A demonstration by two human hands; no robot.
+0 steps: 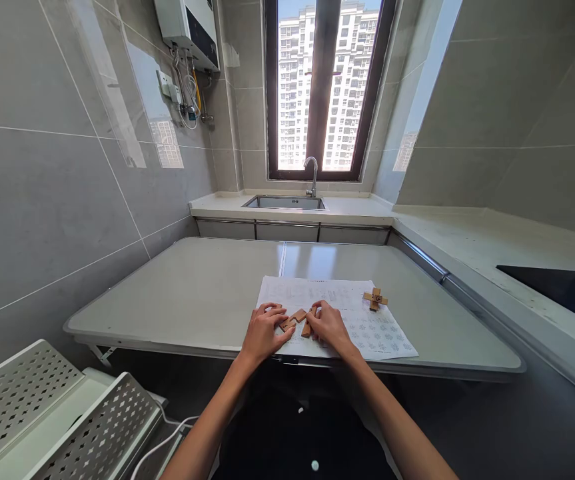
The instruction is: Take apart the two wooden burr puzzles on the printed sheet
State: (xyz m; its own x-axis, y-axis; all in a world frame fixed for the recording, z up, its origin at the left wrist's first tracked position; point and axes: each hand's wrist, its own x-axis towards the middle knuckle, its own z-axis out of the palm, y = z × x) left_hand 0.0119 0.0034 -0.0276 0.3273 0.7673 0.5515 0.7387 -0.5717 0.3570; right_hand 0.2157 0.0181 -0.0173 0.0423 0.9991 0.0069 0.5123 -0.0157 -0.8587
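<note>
Two hands sit at the near edge of the sheet [382, 333]. I see the left hand [263, 331] curled, fingers pinching the wooden pieces [297, 318], and the right hand [331, 327] gripping them from the opposite side. The pieces lie on the sheet between both sets of fingertips. The sheet's print is too small for me to read. A wooden cross [375, 299] stands on the sheet's far right; beyond the sheet, the counter [192, 293] reaches a sink [284, 202].

Bare: left hand [262, 333], right hand [331, 328]. Forearms [217, 413] unsleeved down to frame edge at 6 o'clock. Black garment [277, 427] between them, at 6 o'clock of hands. Small pale round spot [314, 465] on it, perhaps button.
</note>
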